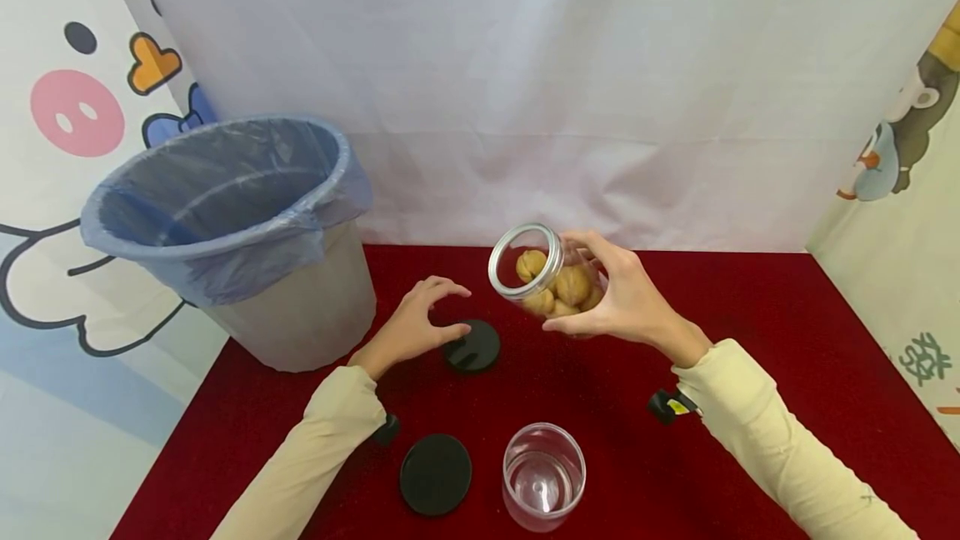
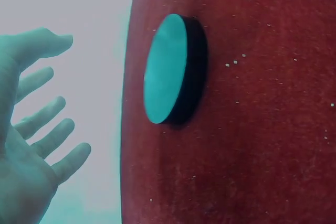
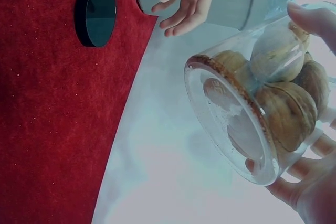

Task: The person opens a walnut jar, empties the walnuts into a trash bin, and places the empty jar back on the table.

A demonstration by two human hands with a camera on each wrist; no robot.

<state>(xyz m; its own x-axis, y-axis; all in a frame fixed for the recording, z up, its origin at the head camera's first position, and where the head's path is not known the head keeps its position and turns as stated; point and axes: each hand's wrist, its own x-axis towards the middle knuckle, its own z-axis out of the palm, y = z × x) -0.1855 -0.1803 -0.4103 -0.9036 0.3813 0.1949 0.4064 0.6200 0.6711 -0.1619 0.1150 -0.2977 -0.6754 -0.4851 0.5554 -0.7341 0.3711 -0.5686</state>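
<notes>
The right hand [image 1: 626,294] holds a clear jar [image 1: 555,265] above the worktop [image 1: 750,340], its thumb and fingers curled round the sides, toward the base. The jar is tilted, its silver-rimmed mouth uncovered and facing left, with several walnuts [image 1: 572,284] lying along the lower wall. The left hand [image 1: 411,327] holds nothing: its fingers [image 2: 52,137] are spread and gently bent, the thumb set apart from them. In the head view the thumb tip overlaps a black lid [image 1: 474,348], but the left wrist view shows the hand apart from it.

Near the front edge of that view, a second lid [image 1: 435,475] lies flat, just beside another jar [image 1: 517,497] that stands upright and uncovered, with no walnuts to be seen inside. A bin [image 1: 315,307] lined with a blue bag [image 1: 255,257] stands at the left.

Holding the tilted jar well seems to call for an even squeeze from both sides, since smooth glass could turn or slip under a loose hold. At this slant the walnuts appear settled; tipping the mouth much lower would likely send them rolling out, so the wrist is best turned slowly. The free left hand is well placed to steady the rim, provided its fingers do not cover the mouth.
</notes>
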